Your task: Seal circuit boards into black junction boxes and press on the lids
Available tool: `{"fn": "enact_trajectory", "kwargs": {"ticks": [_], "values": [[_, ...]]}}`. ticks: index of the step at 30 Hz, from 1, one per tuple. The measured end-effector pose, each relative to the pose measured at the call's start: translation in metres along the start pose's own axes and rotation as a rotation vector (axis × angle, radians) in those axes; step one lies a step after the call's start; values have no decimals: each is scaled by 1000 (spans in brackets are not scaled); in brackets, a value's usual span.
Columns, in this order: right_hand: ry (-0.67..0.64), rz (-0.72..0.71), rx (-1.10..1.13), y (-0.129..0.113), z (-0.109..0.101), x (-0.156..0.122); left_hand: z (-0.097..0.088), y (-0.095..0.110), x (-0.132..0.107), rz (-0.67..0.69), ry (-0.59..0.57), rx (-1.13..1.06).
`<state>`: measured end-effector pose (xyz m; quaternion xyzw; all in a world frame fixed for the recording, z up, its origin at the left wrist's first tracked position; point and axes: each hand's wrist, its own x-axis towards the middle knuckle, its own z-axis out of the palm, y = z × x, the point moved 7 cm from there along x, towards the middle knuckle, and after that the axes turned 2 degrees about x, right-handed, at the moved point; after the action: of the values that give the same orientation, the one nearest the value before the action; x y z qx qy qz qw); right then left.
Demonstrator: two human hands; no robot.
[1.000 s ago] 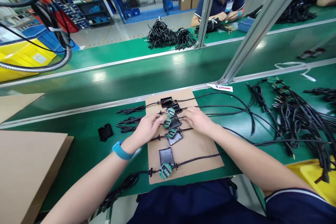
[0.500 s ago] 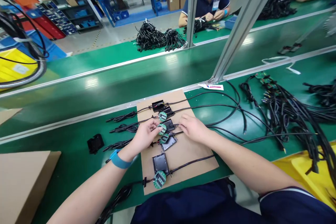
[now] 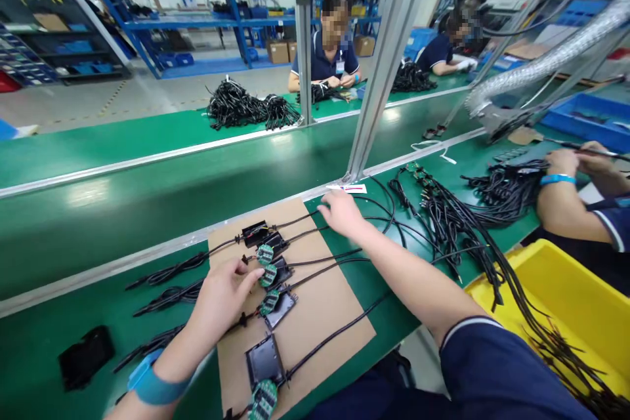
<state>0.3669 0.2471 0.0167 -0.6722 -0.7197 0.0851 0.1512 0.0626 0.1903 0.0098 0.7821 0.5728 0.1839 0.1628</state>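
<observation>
My left hand [image 3: 227, 296] is over the cardboard sheet [image 3: 319, 315], its thumb and fingers closed at the edge of a round green circuit board [image 3: 268, 275]. That board lies beside a small black housing [image 3: 282, 270] with cables at both ends. My right hand [image 3: 343, 211] is past the sheet's upper right edge, above a black cable [image 3: 298, 219]; its fingers look slightly apart, and the contact is unclear. More round boards, such as this circuit board [image 3: 264, 399], lie by similar housings. One larger open housing [image 3: 264, 359] is near the front.
A dark plastic part [image 3: 86, 357] lies left on the green bench. Bundled cables [image 3: 457, 223] are at right, above a yellow bin [image 3: 581, 295]. A metal post [image 3: 378, 65] rises behind the sheet. A co-worker's hands [image 3: 573, 161] are at far right; other people sit across.
My right hand has moved away from the middle cables toward the back edge of the bench. My left hand stays at the circuit board. The view has swung right and up.
</observation>
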Motion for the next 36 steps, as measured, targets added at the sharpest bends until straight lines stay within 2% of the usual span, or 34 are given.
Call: {"fn": "enact_trajectory", "kwargs": {"ticks": [2, 3, 6, 9, 12, 15, 17, 19, 21, 24, 26, 27, 31, 36], "values": [[51, 163, -103, 31, -11, 22, -9, 5, -4, 40, 40, -27], [50, 199, -115, 42, -13, 31, -12, 7, -7, 59, 42, -47], [15, 203, -100, 59, -12, 44, -16, 11, -15, 82, 20, -111], [11, 160, -48, 58, -15, 46, -16, 12, -18, 61, -12, -190], [68, 115, 65, 34, -22, 38, -15, 20, -15, 7, -29, -315], [133, 40, 245, -15, -22, 15, -12, 39, -7, -34, -37, -522], [166, -20, 526, -53, -17, -9, -4, 56, -3, -46, -106, -694], [183, -41, 945, -82, -10, -35, 8, 72, -3, -71, -236, -828], [125, -27, 1323, -104, 1, -57, 15, 80, -7, -115, -292, -886], [-157, -60, 1606, -132, 22, -75, 13, 79, -18, -170, -188, -867], [-291, -70, 1683, -139, 32, -81, 11, 78, -26, -185, -131, -842], [-311, -61, 1695, -138, 35, -82, 12, 78, -29, -189, -121, -836], [-295, -53, 1647, -131, 38, -83, 15, 80, -36, -221, -148, -829], [-195, -126, 1484, -127, 26, -84, 13, 86, -45, -304, -237, -821]]}}
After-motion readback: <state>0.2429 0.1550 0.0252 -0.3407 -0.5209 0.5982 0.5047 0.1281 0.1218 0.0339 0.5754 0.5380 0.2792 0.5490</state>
